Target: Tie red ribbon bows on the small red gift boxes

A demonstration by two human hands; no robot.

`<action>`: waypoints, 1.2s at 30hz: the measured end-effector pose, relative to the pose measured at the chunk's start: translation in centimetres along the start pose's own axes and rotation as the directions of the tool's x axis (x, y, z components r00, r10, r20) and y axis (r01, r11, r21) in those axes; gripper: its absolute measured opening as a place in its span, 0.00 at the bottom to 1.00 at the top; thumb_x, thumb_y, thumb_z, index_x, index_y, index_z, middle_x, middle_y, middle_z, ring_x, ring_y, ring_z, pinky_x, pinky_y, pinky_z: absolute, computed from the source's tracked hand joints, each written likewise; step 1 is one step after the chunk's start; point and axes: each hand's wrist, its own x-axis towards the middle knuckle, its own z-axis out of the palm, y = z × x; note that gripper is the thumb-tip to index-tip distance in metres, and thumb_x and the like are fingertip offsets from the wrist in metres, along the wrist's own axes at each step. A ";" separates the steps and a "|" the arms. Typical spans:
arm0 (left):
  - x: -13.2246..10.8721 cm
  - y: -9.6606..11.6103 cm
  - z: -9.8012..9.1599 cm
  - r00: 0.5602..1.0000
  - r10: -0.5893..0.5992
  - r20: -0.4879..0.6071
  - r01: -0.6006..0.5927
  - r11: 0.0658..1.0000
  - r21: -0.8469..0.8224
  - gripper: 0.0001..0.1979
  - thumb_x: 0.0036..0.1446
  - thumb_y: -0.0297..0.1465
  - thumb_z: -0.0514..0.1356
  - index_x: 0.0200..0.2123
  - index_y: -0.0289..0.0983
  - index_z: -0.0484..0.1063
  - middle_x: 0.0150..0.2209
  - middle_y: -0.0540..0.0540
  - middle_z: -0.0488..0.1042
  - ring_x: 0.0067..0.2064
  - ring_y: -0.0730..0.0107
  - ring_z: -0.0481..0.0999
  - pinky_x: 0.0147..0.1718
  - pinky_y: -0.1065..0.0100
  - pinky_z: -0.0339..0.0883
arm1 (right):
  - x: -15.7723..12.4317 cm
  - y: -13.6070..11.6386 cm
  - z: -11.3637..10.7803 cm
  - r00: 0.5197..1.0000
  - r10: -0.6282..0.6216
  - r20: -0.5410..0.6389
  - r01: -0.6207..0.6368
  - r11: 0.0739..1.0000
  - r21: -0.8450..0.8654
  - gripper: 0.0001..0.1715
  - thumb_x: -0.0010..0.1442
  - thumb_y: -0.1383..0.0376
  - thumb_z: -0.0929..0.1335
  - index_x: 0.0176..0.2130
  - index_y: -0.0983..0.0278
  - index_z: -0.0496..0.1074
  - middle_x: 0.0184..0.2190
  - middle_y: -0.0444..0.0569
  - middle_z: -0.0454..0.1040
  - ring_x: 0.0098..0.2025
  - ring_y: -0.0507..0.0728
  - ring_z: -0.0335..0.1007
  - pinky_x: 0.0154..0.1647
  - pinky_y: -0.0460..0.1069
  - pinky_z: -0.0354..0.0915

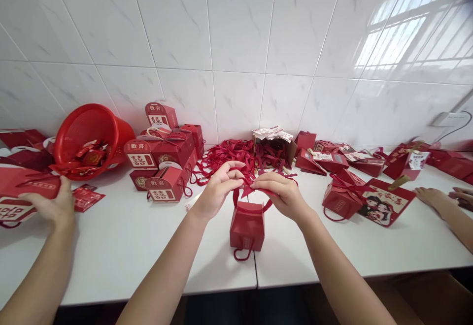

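Observation:
A small red gift box stands upright at the front of the table, a dark red cord loop hanging at its lower front. A red ribbon passes through its top and rises to both hands. Fingers of my left hand pinch the ribbon above the box's left side. My right hand is closed on the ribbon on the other side, where folded red ends stick out between the hands. Behind them lies a heap of loose red ribbons, partly hidden by my fingers.
Stacked red gift boxes stand left of centre, beside a tipped red basin holding red packets. A co-worker's hand grips a box at far left. Another person's hands rest at right, near a box with a couple card.

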 end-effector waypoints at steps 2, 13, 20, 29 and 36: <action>0.0 0.0 0.0 0.999 -0.033 -0.005 0.032 0.997 -0.064 0.13 0.56 0.27 0.58 0.45 0.37 0.64 0.29 0.53 0.65 0.32 0.76 0.65 0.34 0.73 0.60 | 0.0 0.1 -0.2 0.997 -0.082 0.006 0.082 0.989 -0.125 0.17 0.65 0.73 0.60 0.46 0.60 0.73 0.41 0.51 0.77 0.47 0.57 0.70 0.47 0.54 0.66; -1.3 -0.9 0.8 0.905 0.418 -0.082 -0.228 0.638 0.735 0.18 0.60 0.34 0.55 0.54 0.40 0.65 0.32 0.50 0.73 0.32 0.72 0.71 0.34 0.72 0.65 | -1.6 -0.3 0.9 0.959 0.081 -0.273 -0.127 0.979 -0.157 0.16 0.63 0.70 0.63 0.47 0.59 0.73 0.43 0.51 0.77 0.45 0.57 0.72 0.45 0.53 0.67; -4.4 -3.4 -4.8 0.767 0.602 -0.220 -0.066 0.415 0.907 0.15 0.56 0.33 0.58 0.48 0.38 0.69 0.24 0.55 0.62 0.26 0.75 0.67 0.35 0.73 0.66 | -9.0 -0.5 -1.1 0.586 0.613 -0.530 -0.728 0.686 -0.012 0.18 0.58 0.56 0.65 0.26 0.65 0.74 0.24 0.50 0.76 0.29 0.58 0.73 0.31 0.49 0.66; -9.6 -10.7 -10.4 0.821 0.317 -0.476 0.265 0.526 0.808 0.11 0.50 0.34 0.57 0.38 0.38 0.72 0.25 0.51 0.65 0.30 0.66 0.69 0.34 0.67 0.65 | -18.6 3.0 -1.8 0.270 0.897 -0.350 -0.961 0.273 -0.042 0.22 0.51 0.51 0.66 0.33 0.67 0.76 0.31 0.55 0.79 0.33 0.63 0.75 0.33 0.53 0.68; -6.6 -10.4 -3.7 0.902 0.225 -0.369 0.125 0.682 0.721 0.07 0.56 0.35 0.57 0.37 0.39 0.68 0.39 0.46 0.72 0.45 0.63 0.72 0.49 0.62 0.65 | -13.8 2.7 0.3 0.556 0.768 -0.318 -0.818 0.574 -0.044 0.25 0.61 0.51 0.62 0.48 0.65 0.70 0.47 0.59 0.73 0.48 0.63 0.70 0.47 0.57 0.66</action>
